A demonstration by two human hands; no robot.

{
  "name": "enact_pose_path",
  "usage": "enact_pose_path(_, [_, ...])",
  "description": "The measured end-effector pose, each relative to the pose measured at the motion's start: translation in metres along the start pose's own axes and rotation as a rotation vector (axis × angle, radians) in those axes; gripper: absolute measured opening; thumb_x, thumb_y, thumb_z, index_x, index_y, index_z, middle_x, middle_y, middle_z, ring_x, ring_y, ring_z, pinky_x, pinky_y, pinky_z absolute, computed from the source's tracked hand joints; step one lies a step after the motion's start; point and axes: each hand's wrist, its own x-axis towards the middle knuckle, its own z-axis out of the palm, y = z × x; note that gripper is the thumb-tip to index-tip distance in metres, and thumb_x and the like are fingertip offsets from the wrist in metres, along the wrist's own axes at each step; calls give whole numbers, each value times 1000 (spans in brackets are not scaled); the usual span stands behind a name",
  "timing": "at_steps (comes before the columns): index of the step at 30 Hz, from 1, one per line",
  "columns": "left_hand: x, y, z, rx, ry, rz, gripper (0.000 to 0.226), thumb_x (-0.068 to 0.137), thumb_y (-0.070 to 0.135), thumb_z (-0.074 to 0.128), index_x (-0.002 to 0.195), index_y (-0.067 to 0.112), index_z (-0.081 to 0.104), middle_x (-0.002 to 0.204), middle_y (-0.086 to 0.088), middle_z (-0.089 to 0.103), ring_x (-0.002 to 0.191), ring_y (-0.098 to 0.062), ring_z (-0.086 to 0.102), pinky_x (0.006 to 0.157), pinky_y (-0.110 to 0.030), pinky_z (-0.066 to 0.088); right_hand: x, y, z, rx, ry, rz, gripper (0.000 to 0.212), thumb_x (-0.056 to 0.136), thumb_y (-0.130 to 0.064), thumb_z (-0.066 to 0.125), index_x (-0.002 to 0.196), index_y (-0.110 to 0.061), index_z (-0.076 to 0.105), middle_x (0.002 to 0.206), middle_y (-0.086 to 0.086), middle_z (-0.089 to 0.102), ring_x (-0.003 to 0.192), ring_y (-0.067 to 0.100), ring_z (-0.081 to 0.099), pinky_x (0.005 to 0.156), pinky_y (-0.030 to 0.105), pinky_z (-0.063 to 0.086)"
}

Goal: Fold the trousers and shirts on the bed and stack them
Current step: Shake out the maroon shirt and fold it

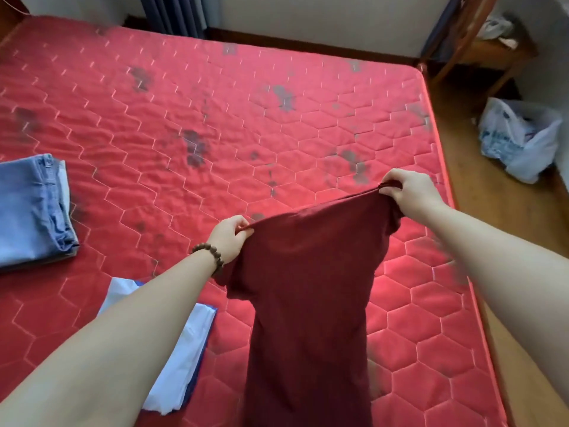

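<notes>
A dark red shirt hangs in the air over the near part of the red quilted mattress. My left hand pinches its top edge at one shoulder and my right hand pinches the other shoulder, stretching the edge between them. The shirt's body drops down toward me and out of the frame. Folded blue jeans lie at the left edge of the bed. A folded white and blue garment lies under my left forearm, partly hidden by it.
The mattress's right edge runs beside a wooden floor. A white plastic bag sits on that floor, with a wooden chair behind it. A wall and a dark curtain close off the far side.
</notes>
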Motion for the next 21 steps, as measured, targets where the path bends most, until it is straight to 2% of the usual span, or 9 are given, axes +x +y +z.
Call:
enact_pose_path(3, [42,-23,18,143,-7,9,6,94,21,55,93,15,54,76,-2,59,73,-25,54,69,-31,37,48,12,40,-44,-29,-7,11,86,-19,63,96,-19,66,97,11,68,88,31,59,76,38,47])
enact_pose_path(6, [81,-47,33,232,9,23,12,96,21,52,103,11,51,80,-9,62,78,-34,58,74,-39,45,93,21,75,-88,-48,-18,12,87,-23,62,98,-19,65,99,10,67,91,32,58,74,38,45])
enact_pose_path(11, [144,-78,53,259,94,12,11,93,16,56,101,8,54,83,-16,66,81,-38,60,74,-42,47,165,25,123,-137,-72,-47,14,86,-27,63,98,-21,64,102,12,67,94,32,59,71,36,43])
enact_pose_path(13, [164,-90,64,332,84,-50,16,93,22,56,105,13,55,94,-14,68,89,-36,62,76,-40,48,185,32,147,-188,-112,-57,28,86,-32,65,111,-20,61,111,12,63,104,32,56,79,37,45])
enact_pose_path(16, [186,-107,85,497,-43,-158,37,91,42,53,116,14,50,114,-9,61,106,-30,58,84,-38,47,197,50,183,-240,-194,-25,59,85,-43,66,136,-23,44,130,12,49,121,33,46,97,43,42])
enact_pose_path(18, [198,-113,98,539,-56,-190,49,89,53,50,118,14,49,118,-9,54,111,-29,55,90,-41,46,199,66,204,-176,-181,57,66,84,-47,66,140,-24,39,133,12,45,123,34,44,99,44,40])
enact_pose_path(21, [217,-111,119,577,26,-91,49,89,56,50,114,14,51,114,-6,53,110,-28,52,93,-42,42,203,85,230,-45,-136,237,75,81,-53,68,138,-14,38,130,17,47,123,36,46,97,42,39])
